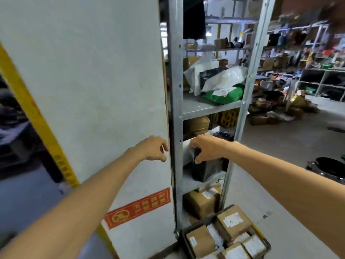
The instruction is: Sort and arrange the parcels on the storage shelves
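A grey metal shelf unit (175, 113) stands beside a white pillar. On its lower shelf a black plastic parcel (205, 169) stands upright, and my right hand (207, 148) grips its top edge. A white parcel (186, 152) lies just behind it. My left hand (153, 148) hovers in front of the pillar next to the shelf post, fingers loosely curled, pinching a small white item whose nature I cannot tell. On the shelf above lie a green parcel (224, 94), a white bag (225, 77) and a black bag (209, 73).
A dark crate (186, 238) of several cardboard boxes sits on the floor below the shelf. A brown box (201, 202) fills the bottom shelf. The white pillar (89, 81) blocks the left. Parcels are heaped on the floor at right, with more shelving behind.
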Demonstrator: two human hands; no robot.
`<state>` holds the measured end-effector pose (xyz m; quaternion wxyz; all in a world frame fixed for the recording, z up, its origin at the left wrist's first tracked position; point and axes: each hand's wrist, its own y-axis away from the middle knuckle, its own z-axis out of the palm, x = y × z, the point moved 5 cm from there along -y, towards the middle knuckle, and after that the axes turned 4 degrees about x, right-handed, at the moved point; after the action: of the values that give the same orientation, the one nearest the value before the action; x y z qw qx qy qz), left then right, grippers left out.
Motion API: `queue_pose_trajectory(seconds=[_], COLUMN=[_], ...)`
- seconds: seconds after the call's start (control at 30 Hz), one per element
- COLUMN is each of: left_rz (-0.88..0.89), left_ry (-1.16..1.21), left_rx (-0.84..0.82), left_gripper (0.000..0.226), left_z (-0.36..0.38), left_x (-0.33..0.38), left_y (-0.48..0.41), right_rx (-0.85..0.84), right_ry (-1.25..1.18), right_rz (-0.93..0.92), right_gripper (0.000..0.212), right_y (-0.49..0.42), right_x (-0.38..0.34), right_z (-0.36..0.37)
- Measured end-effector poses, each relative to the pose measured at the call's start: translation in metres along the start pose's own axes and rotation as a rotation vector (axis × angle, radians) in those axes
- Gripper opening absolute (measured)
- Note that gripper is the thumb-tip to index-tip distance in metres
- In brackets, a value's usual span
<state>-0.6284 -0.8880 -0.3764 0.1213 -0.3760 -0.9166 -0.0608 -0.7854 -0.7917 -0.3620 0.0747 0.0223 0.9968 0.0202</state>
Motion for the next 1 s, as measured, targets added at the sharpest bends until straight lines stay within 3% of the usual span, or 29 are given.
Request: queue_pose_trajectory(seconds=[0.23,0.53,0.73,0.87,1.0], left_rz=[-0.361,-0.818,-1.169,-1.356,-1.551], left_ry=[-0.018,-0.026,-0.042,-0.048,-0.105], left_rx=[0.112,0.17,0.28,0.389,0.38], left_gripper=[0.036,0.038,0.039,0.037,0.041], left_z=[-0.066,-0.102,-0.114,-0.108,-0.084], left_x=[-0.142,-0.241,-0.242,-0.205,-0.148], left_y=[0.156,0.409,0.558,0.624,0.68], right_rx=[-0.025,-0.126,-0.203,-0.238,-0.259], right_ry=[-0.028,-0.055,-0.104,-0.054,-0.016], right_rz=[-0.369,-0.824,-1.153,-1.375,-1.571], right_gripper=[0.07,0.078,0.079,0.077,0.066], right_y=[-0.052,-0.029,0.034,0.089,0.154], right_x=[-0.204,-0.454,-0.589,-0.642,-0.677], right_z=[0.001,0.031,0.05,0.061,0.063])
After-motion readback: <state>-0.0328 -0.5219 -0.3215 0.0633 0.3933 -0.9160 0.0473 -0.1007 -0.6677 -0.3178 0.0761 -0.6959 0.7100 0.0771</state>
